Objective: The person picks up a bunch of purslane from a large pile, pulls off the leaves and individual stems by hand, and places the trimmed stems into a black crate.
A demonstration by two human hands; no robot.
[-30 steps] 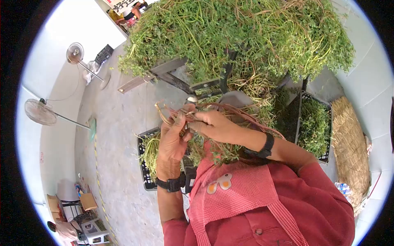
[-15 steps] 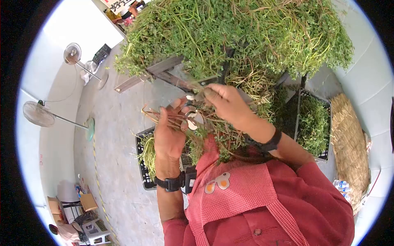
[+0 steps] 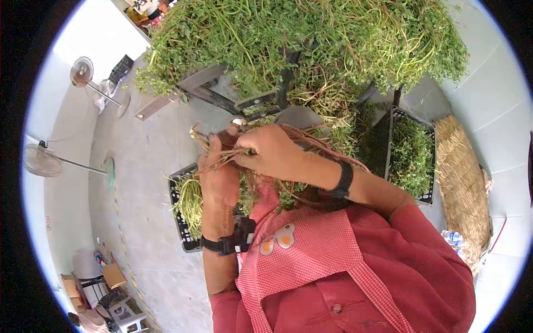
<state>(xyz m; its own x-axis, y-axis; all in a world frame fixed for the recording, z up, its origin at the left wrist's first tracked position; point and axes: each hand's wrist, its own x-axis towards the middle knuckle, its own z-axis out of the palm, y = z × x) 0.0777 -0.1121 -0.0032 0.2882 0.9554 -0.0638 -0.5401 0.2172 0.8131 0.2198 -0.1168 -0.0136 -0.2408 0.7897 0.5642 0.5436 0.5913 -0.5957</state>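
Observation:
My left hand (image 3: 220, 180) is closed around a bundle of reddish-brown plant stems (image 3: 200, 136), whose cut-looking ends stick out past the thumb. Right beside it, my right hand (image 3: 269, 147) pinches stems of the same bunch, its fingertips close to the left thumb. Long stems trail back past the right wrist, and leafy ends (image 3: 288, 197) hang in front of the checked apron (image 3: 311, 238). The forearms and hands partly hide the bunch. A dark strap circles each wrist.
A large heap of leafy green plants (image 3: 311, 44) lies on a metal-framed stand (image 3: 202, 77) ahead. Black crates with greens stand at left (image 3: 180, 222) and right (image 3: 427, 191). A rolled straw mat (image 3: 463, 183) lies far right. Two fans (image 3: 41, 161) stand left.
My right hand has moved left and down from above the bunch to beside my left hand, pinching stems there. The whole view has shifted slightly.

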